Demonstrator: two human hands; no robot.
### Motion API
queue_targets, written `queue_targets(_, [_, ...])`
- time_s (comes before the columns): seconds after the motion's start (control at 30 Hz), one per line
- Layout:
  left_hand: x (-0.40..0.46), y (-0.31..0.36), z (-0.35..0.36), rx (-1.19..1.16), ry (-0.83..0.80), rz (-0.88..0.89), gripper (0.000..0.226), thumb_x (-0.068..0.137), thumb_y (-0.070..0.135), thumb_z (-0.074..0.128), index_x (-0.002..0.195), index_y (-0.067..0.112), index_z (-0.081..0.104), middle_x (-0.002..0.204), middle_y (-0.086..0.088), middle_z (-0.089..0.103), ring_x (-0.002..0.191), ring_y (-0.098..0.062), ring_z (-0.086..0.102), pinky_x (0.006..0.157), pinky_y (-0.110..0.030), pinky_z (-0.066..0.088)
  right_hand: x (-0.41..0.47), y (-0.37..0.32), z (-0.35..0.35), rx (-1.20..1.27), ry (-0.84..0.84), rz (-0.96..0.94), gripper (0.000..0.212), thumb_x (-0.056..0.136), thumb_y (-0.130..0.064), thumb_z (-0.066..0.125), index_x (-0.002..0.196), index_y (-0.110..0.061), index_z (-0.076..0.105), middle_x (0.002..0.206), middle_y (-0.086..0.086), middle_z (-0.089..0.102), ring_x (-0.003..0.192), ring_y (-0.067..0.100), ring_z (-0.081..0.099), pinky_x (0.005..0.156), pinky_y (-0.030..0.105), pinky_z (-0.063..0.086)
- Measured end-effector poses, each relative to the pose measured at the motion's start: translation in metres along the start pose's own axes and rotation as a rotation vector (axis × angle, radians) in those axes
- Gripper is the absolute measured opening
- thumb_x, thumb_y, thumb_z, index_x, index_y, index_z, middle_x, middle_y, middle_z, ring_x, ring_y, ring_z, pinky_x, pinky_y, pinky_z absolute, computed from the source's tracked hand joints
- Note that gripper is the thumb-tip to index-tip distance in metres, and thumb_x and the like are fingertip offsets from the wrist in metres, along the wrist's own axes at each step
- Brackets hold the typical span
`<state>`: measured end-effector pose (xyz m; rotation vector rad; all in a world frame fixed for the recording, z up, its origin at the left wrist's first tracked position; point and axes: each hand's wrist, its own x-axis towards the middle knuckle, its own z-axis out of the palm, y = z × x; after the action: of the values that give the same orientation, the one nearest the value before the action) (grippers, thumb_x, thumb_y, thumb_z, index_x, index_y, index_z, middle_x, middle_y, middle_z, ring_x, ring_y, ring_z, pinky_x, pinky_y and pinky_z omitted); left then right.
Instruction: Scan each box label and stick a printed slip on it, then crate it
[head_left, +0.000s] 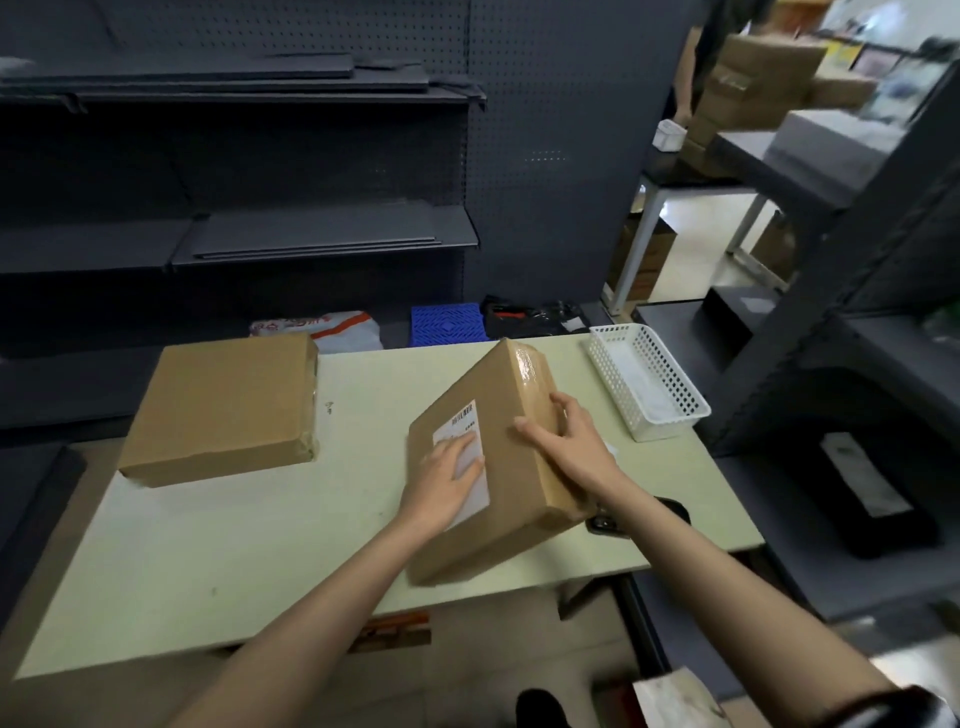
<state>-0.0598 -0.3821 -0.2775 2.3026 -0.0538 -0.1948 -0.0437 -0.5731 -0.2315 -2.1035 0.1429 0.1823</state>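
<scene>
A brown cardboard box (511, 395) lies at an angle on the pale table (249, 545), right of centre. A white label (467, 431) with a barcode is stuck on its top. My left hand (441, 483) lies flat on that label, fingers straight, pressing it down. My right hand (569, 441) rests on the box's right side, its fingers curled over the right edge. A second, plain brown box (223, 405) sits on the table's left part, apart from both hands. A black handheld device (644, 514) lies on the table under my right forearm, mostly hidden.
A white perforated basket (649, 379) stands at the table's right back corner. Behind the table are a blue crate (447, 323), a white-and-orange bag (332, 327) and dark shelving. Grey racks stand at the right. A person stands far back by stacked cartons (753, 83).
</scene>
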Motion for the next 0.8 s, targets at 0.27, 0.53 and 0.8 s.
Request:
queue_targets(0.27, [0.0,-0.048,-0.005,0.13,0.037,-0.157,0.053,0.095,0.044,0.047,0.144,0.029,0.035,0.148,0.003,0.037,0.132,-0.02,0.037,0.105,-0.034,0.03,0.01,0.024,0.008,0.125,-0.121,0.06,0.084,0.08,-0.057,0.065,0.148,-0.026,0.026,0.142,-0.005,0.04,0.118,0.015,0.053,0.102,0.04,0.045])
queue_targets(0.53, [-0.015,-0.111,-0.034,-0.244,0.169,-0.518,0.09,0.078,0.057,0.067,0.147,0.016,0.028,0.145,-0.01,0.041,0.129,-0.027,0.044,0.107,-0.043,0.037,0.029,0.039,0.052,0.194,-0.236,0.148,0.053,0.094,-0.038,0.056,0.142,-0.024,0.035,0.128,-0.008,0.051,0.095,0.001,0.058,0.067,0.017,0.047])
queue_targets(0.8, [-0.027,-0.138,-0.043,-0.538,0.169,-0.603,0.088,0.076,0.046,0.075,0.145,0.023,0.026,0.134,-0.003,0.053,0.116,-0.025,0.055,0.101,-0.041,0.043,0.042,0.064,0.091,-0.054,-0.327,0.21,0.056,0.098,-0.045,0.043,0.147,-0.019,0.033,0.136,0.0,0.051,0.12,0.02,0.053,0.103,0.033,0.04])
